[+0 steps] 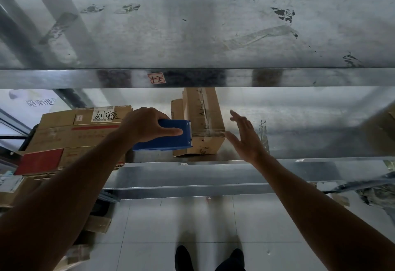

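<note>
Left hand (145,127) grips blue rectangular plastic box (168,137); right hand (245,140), fingers spread, at three o'clock of taped brown cardboard carton (203,118) on grey metal shelf (303,125) (red-inked tag (157,78) above: "12").

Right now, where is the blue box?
Head view, just left of centre: the left hand grips the blue box at the middle shelf, directly left of the taped cardboard box; the open right hand is on that box's right.

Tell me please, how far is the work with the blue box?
Done: the blue box is up at the level of the metal shelf. In hand: the left hand grips it next to the brown carton, while the right hand is open near the carton's corner. Left, probably: to set the box down on the shelf and let go.
</note>
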Tool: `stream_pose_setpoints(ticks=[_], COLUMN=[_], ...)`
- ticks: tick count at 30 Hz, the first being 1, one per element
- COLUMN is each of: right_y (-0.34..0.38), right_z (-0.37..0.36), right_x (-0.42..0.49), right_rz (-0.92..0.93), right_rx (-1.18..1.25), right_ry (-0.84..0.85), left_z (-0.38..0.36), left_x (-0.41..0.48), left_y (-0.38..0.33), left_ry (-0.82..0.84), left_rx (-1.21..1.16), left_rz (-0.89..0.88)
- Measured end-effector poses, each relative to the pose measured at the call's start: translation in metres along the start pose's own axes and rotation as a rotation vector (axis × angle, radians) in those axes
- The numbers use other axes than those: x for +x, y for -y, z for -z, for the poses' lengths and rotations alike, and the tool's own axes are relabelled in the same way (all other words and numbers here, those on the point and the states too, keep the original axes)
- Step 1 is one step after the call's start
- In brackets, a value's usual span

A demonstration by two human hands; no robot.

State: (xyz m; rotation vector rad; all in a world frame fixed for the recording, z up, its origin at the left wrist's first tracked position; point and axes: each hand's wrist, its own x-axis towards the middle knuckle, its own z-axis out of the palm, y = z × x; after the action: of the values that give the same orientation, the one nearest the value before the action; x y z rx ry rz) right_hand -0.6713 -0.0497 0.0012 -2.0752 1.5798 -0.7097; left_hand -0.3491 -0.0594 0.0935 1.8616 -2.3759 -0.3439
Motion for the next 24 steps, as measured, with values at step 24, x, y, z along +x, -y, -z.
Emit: stream_pose_setpoints(ticks=[24], right_y=[0.045], right_z=[-0.054], right_x=[0.043], right_rz=[0.457], right_rx=[-0.634], right_ry=[0.28], left_z=[-0.009], left_x=[-0.006], left_y=[0.032], left_ry=[0.081], left_rx=[0.119], left_rz=[0.001])
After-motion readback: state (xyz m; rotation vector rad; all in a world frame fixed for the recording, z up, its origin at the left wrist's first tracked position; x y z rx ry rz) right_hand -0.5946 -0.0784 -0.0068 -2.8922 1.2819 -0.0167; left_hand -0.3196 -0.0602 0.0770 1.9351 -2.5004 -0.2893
